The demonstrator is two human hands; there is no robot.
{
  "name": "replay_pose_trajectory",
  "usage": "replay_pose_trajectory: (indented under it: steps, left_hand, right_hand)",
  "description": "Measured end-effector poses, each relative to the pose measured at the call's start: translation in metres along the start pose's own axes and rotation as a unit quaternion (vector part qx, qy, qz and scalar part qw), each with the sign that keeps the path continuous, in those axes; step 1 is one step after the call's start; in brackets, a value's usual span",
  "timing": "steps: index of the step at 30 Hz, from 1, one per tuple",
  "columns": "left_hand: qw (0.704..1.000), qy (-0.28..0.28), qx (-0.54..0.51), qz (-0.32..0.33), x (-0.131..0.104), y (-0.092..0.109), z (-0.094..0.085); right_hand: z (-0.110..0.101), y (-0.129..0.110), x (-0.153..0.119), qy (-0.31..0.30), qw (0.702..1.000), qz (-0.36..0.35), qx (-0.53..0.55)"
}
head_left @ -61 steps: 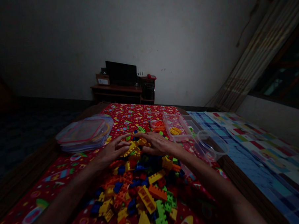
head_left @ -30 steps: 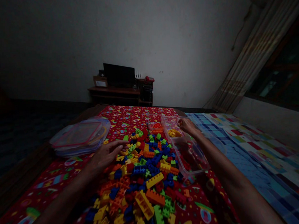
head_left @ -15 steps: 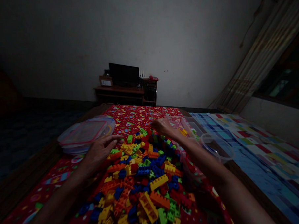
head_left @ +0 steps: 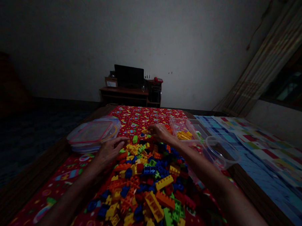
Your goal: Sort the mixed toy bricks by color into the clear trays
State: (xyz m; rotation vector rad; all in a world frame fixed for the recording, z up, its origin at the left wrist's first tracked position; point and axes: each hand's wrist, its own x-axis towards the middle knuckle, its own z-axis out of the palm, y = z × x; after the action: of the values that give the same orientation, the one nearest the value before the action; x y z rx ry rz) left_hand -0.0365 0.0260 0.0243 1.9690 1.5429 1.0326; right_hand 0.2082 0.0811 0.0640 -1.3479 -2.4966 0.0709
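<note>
A big heap of toy building bricks (head_left: 144,186) in yellow, orange, red, blue and green spreads over a red patterned cloth (head_left: 66,176). At the heap's far left edge lies my left hand (head_left: 109,152), fingers stretched forward and nothing visible in them. My right hand (head_left: 160,132) is at the far end of the heap, fingers curled together around a yellow brick (head_left: 144,131) that pokes out at the fingertips. Just right of that hand, a clear plastic box (head_left: 175,125) has yellow bricks (head_left: 184,135) in it.
Stacked clear lids (head_left: 92,134) lie left of the heap. Further clear containers, one round (head_left: 226,153), stand to the right. Beyond them is a bed with a blue sheet (head_left: 253,165). A desk (head_left: 125,90) with a monitor (head_left: 129,75) stands against the far wall.
My right hand has drawn slightly left and back over the heap, and a yellow brick now shows at its fingertips. My left hand stays almost still. The view has shifted slightly left.
</note>
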Motion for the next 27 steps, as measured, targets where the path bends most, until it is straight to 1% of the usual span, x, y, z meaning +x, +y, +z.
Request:
replay_pose_trajectory:
  steps: [2,4,6,9,12,13,15,17,19,21,23,25,27]
  left_hand:
    - [0.999,0.008,0.04,0.017,0.002,-0.009,0.005]
    - [0.996,0.008,0.08,0.027,0.004,-0.02,0.01]
    - [0.993,-0.009,0.114,0.025,0.005,-0.031,0.015]
    - [0.989,-0.041,0.14,0.01,0.004,-0.048,0.025]
    - [0.986,-0.054,0.155,0.013,0.002,-0.061,0.037]
    - [0.985,-0.05,0.161,0.016,0.002,-0.064,0.04]
    - [0.984,-0.044,0.17,0.02,0.002,-0.066,0.045]
    - [0.984,-0.051,0.167,0.02,0.002,-0.061,0.046]
    - [0.985,-0.07,0.156,0.021,0.001,-0.052,0.044]
    - [0.987,-0.074,0.141,0.026,0.0,-0.041,0.041]
    - [0.989,-0.066,0.127,0.036,-0.003,-0.031,0.038]
    - [0.991,-0.059,0.114,0.05,-0.005,-0.022,0.037]
    - [0.991,-0.059,0.107,0.064,-0.006,-0.017,0.036]
  right_hand:
    - [-0.015,0.013,-0.016,0.038,0.999,0.01,0.013]
    - [-0.028,0.031,-0.034,0.076,0.996,0.037,-0.003]
    - [-0.037,0.052,-0.053,0.11,0.99,0.078,-0.031]
    - [-0.042,0.088,-0.075,0.149,0.973,0.161,-0.075]
    - [-0.041,0.117,-0.09,0.147,0.956,0.236,-0.093]
    - [-0.04,0.123,-0.093,0.138,0.955,0.247,-0.091]
    - [-0.037,0.128,-0.098,0.124,0.958,0.243,-0.086]
    - [-0.034,0.121,-0.099,0.123,0.966,0.211,-0.089]
    - [-0.032,0.102,-0.098,0.12,0.975,0.162,-0.09]
    - [-0.029,0.073,-0.095,0.093,0.988,0.108,-0.065]
    - [-0.025,0.039,-0.093,0.034,0.998,0.057,-0.017]
    - [-0.02,0.006,-0.09,-0.017,0.999,0.028,0.014]
    - [-0.016,-0.019,-0.087,-0.052,0.998,0.029,0.002]
